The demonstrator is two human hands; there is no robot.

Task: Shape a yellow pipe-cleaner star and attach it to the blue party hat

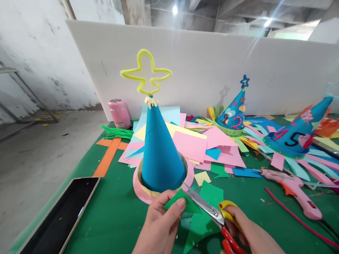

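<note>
My left hand pinches a small piece of green paper between thumb and fingers. In my right hand is a pair of scissors with red and yellow handles, its blades parted at the green piece. Below the scissors, green paper scraps lie on the table. Just beyond my left hand stands a blue paper cone hat with a pink brim. A yellow pipe-cleaner shape tops the cone.
A phone lies at the left edge of the green table. Pink glue gun and red pipe cleaner are at right. Behind are coloured paper sheets, a pink bottle and two decorated hats, before a white board.
</note>
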